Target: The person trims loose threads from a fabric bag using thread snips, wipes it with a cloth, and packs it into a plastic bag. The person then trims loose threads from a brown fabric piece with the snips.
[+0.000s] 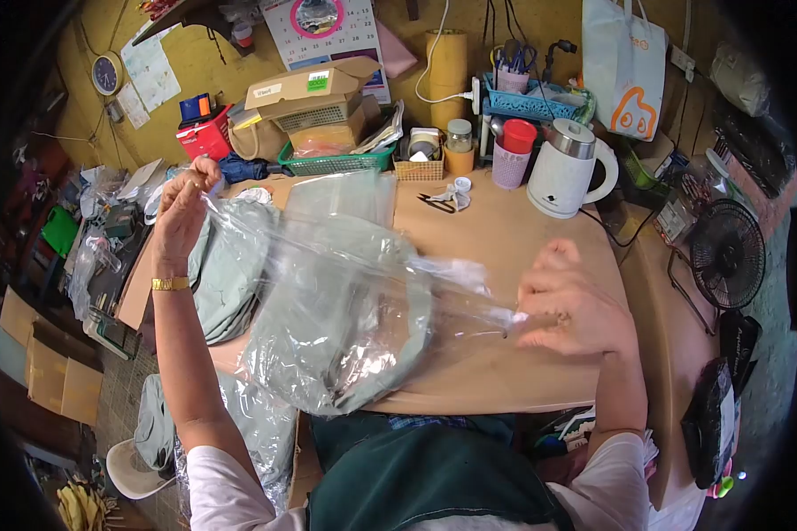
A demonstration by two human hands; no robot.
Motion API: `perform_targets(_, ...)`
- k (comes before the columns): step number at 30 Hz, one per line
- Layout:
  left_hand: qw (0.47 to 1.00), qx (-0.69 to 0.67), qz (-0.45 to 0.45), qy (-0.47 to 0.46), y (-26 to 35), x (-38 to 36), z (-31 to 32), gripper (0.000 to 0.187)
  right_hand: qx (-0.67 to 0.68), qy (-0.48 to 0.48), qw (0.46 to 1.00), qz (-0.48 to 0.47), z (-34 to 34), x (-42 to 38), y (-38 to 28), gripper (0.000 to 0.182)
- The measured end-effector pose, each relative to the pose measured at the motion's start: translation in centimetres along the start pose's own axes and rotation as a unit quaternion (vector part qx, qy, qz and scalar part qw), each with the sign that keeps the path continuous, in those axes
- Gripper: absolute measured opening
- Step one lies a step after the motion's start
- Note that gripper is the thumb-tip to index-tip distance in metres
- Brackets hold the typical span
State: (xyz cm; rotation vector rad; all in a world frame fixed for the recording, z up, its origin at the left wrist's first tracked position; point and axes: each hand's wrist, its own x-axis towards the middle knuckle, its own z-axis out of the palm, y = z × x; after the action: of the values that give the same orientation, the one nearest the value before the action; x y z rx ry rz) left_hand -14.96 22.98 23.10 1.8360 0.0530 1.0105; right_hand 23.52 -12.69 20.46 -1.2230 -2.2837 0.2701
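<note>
A clear plastic bag [456,305] is stretched between my two hands, its top edge pulled wide. My left hand [184,208] is raised at the left and pinches one corner. On the right, my right hand [576,305], a little blurred, has its fingers closed on the opposite corner. Inside the bag, or just under it, shows a grey-green fabric item [297,354] with a rounded edge, at the front of the table. Another grey-green fabric piece [230,274] lies just left of it, below my left hand. Flat clear plastic sheets [350,195] lie behind the bag.
Black thread snips [438,203] lie on the brown tabletop [496,376]. A white kettle [562,173], a red cup [518,135] and a green basket [336,162] stand along the back. At right is a black fan [726,254]. More bagged grey-green fabric [257,425] hangs at the lower left.
</note>
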Motion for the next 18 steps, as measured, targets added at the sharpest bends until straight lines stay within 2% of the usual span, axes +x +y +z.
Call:
perform_targets(1,1.0,-0.014,0.001,-0.006,0.0,0.1,0.1,0.024,-0.095,0.055,0.993,0.038,0.1,0.0,-0.2,0.024)
perform_targets(2,1.0,-0.015,0.002,-0.009,0.2,0.1,0.3,0.024,-0.096,0.057,0.993,0.04,-0.1,-0.2,0.0,0.024)
perform_targets(4,0.999,-0.003,0.021,-0.029,0.6,0.0,0.8,0.023,0.122,0.129,0.984,0.032,-0.3,-0.9,0.5,0.023)
perform_targets(9,0.998,-0.036,0.037,-0.04,0.5,-0.1,1.3,0.03,0.077,0.146,0.983,0.082,0.4,-1.6,2.2,0.023)
perform_targets(11,0.981,-0.179,0.064,-0.032,0.6,-0.2,2.5,0.035,0.07,0.166,0.98,0.084,0.5,-1.6,2.3,0.023)
perform_targets(13,0.979,-0.197,0.046,-0.006,1.3,-0.3,3.4,0.041,0.128,0.092,0.979,0.128,0.2,-1.9,1.9,0.023)
perform_targets(14,0.98,-0.186,0.059,-0.038,1.7,-0.2,3.7,0.041,0.129,0.091,0.979,0.127,0.3,-2.0,2.0,0.023)
perform_targets(16,0.98,-0.174,0.073,-0.069,2.7,0.0,3.6,0.041,-0.079,0.092,0.988,0.092,0.6,-2.5,2.2,0.028)
perform_targets(17,0.995,-0.057,0.058,-0.06,3.4,0.0,3.3,0.04,-0.078,0.09,0.989,0.09,0.7,-2.9,2.2,0.028)
perform_targets(18,0.996,0.061,0.041,-0.049,4.1,-0.1,3.1,0.039,-0.048,0.146,0.977,0.151,0.7,-3.3,2.1,0.029)
